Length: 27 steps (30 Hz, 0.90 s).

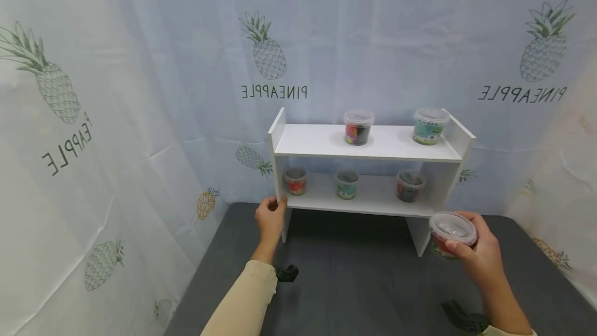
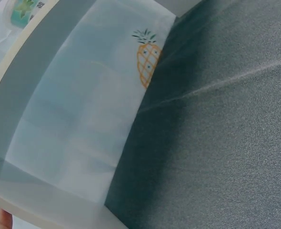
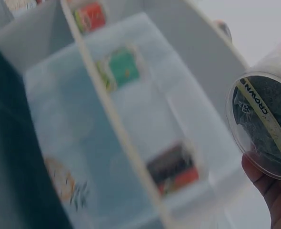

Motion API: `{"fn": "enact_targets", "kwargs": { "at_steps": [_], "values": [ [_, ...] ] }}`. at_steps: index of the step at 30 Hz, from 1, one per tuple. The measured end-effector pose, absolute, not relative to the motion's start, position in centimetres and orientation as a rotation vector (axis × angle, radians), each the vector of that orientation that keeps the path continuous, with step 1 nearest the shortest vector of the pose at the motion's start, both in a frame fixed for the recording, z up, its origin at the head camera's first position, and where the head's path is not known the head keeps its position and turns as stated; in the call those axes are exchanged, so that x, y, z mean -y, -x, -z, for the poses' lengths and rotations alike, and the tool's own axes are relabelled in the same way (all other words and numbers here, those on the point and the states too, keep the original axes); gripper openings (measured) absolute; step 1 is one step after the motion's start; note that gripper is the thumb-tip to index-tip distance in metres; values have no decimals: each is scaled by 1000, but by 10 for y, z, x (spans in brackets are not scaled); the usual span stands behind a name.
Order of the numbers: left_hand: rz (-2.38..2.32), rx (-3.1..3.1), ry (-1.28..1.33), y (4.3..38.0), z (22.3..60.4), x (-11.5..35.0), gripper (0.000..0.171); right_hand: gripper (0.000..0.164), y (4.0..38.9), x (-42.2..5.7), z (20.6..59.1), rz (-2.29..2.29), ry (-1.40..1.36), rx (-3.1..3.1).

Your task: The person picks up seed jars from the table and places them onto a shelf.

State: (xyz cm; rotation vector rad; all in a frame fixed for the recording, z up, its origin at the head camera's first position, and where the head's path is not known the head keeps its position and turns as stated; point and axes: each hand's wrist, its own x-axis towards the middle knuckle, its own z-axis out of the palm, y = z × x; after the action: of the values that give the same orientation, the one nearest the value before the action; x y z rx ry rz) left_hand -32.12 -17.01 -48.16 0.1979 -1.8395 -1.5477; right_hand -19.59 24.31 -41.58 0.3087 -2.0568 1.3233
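Note:
My right hand [image 1: 482, 250] grips a small round plastic tub [image 1: 453, 228] with a clear lid and a red label, in front of the shelf's lower right corner. In the right wrist view, the tub's round base [image 3: 264, 124] faces the camera, with a strip lettered "CROWN" across it. With its fingers at the front edge of the left side panel, my left hand [image 1: 270, 222] holds the white two-tier shelf [image 1: 312, 141]. Only its fingertips [image 2: 5, 219] show in the left wrist view.
On the top tier stand a red-and-black tub [image 1: 358, 127] and a green tub [image 1: 429, 126]. The lower tier holds a red tub [image 1: 296, 181], a green tub [image 1: 347, 184] and a dark tub [image 1: 410, 186]. Beneath lies a dark grey tabletop [image 1: 345, 284], with a pineapple-print curtain [image 1: 196, 66] behind.

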Motion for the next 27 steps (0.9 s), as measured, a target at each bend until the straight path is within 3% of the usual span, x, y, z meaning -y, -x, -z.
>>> {"fn": "enact_targets", "kwargs": {
  "at_steps": [10, 27],
  "values": [
    [1545, 1838, -207, 320, 482, 170, 21, 50, 219, -187, 356, -1486, -671, 1910],
    [1552, 1836, -220, 320, 481, 167, 22, 62, 272, -90, 278, -1473, -922, 2096]
  ]
}}
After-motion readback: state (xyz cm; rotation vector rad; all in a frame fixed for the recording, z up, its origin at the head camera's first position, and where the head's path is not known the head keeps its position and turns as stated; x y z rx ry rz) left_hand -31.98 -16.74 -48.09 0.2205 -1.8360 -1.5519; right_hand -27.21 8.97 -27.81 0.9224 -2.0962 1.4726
